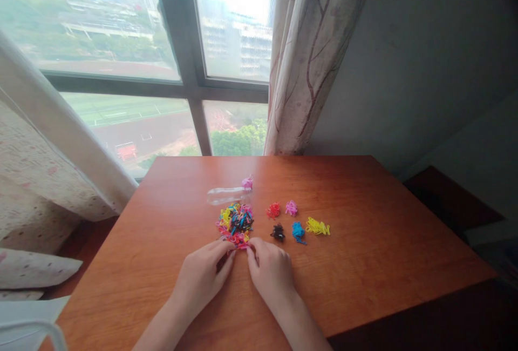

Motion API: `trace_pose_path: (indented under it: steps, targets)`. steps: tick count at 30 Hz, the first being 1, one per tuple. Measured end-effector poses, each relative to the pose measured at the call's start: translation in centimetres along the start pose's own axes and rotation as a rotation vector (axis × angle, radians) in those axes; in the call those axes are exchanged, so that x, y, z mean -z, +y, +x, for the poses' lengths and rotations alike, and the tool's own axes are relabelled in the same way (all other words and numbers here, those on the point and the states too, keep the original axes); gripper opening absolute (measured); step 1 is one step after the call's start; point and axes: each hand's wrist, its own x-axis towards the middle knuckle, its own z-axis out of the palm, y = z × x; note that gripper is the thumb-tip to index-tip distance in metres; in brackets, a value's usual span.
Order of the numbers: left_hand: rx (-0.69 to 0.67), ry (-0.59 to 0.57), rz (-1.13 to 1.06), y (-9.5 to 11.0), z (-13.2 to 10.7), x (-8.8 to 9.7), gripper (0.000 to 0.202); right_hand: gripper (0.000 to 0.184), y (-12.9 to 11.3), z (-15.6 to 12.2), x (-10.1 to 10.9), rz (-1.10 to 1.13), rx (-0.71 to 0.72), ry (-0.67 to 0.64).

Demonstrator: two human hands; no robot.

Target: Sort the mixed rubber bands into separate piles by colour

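Note:
A mixed pile of small coloured rubber bands [236, 218] lies on the wooden table, with red and pink ones along its near edge. My left hand [204, 270] reaches that near edge from the left, thumb and fingers pinched at the red and pink bands. From the right, my right hand [270, 265] pinches at the same edge, a pink band at its fingertips. To the right lie sorted heaps: red bands [273, 210], pink bands [291, 208], black bands [277, 232], blue bands [298, 232] and yellow bands [318, 226].
Behind the mixed pile, a clear plastic container [226, 195] lies on its side, with a pink piece [247, 182] at its right end. The table [376, 243] ends at a window [194, 86] with curtains [311, 54]. A wall is on the right.

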Motion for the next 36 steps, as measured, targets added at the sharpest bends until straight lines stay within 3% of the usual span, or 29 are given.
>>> trace_pose_path:
  steps: [30, 36]
  targets:
    - [0.030, 0.006, -0.028, -0.3, -0.2, -0.1, 0.020, 0.021, 0.4, -0.7, 0.7, 0.260, 0.064, 0.086]
    - [0.020, -0.015, -0.021, 0.0, -0.2, 0.0, 0.020, 0.029, 3.4, 0.7, 3.2, 0.241, 0.029, 0.186]
